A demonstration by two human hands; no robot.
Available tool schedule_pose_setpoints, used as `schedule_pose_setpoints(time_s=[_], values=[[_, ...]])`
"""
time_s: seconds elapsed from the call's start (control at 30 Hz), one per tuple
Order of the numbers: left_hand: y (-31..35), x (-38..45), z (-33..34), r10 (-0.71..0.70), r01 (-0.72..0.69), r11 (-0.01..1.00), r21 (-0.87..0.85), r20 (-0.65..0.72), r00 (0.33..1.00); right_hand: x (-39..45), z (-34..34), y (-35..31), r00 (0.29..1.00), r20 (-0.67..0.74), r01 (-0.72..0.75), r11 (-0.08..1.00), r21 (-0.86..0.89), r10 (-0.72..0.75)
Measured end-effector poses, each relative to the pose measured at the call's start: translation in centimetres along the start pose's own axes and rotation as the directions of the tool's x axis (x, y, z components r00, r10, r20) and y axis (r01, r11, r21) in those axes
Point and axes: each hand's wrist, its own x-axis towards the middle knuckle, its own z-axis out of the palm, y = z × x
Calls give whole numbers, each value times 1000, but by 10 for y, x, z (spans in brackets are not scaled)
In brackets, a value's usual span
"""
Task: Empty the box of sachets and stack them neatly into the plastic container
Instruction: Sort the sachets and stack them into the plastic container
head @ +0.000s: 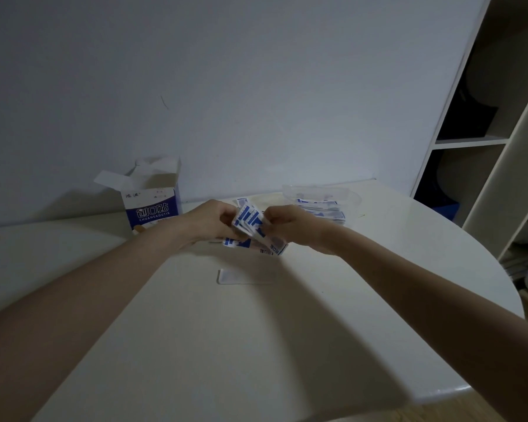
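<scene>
My left hand point(215, 219) and my right hand point(282, 222) meet above the far middle of the round white table point(333, 315), fingers of both curled around a fanned bundle of white-and-blue paper sachets point(249, 222) held between them. More loose sachets of the same print point(272, 248) lie on the table just beneath the bundle. To my left, near the wall, the white-and-purple cardboard box point(151, 205) stands upright with its top flaps open. To my right, just beyond my right hand, the clear shallow plastic container point(352, 194) rests on the table and holds a stack of sachets point(323, 210). A small flat white card point(244, 277) lies on the table nearer to me. An open white shelving unit point(482, 141) stands at the far right.
</scene>
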Motion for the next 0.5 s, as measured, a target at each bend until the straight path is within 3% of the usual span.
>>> schedule_pose_setpoints(time_s=[0.1, 0.23, 0.27, 0.37, 0.5], values=[[1, 3, 1, -64, 62, 998, -32, -76, 995, 1, 4, -4, 997, 60, 56, 965, -256, -42], [4, 4, -5, -65, 44, 992, -120, -173, 983, 8, 7, 1, 969, -114, 152, 896, -416, -217], [1, 5, -10, -60, 44, 996, -73, -244, 968, 9, 7, 4, 962, -118, 172, 884, -434, -245], [-10, 8, -19, -21, 155, 934, 321, -385, 923, 9, 5, 15, 976, -21, 166, 809, -564, -215], [-11, 6, -2, -147, 240, 812, 532, -212, 966, 7, 13, 24, 964, 103, 248, 684, -686, -246]])
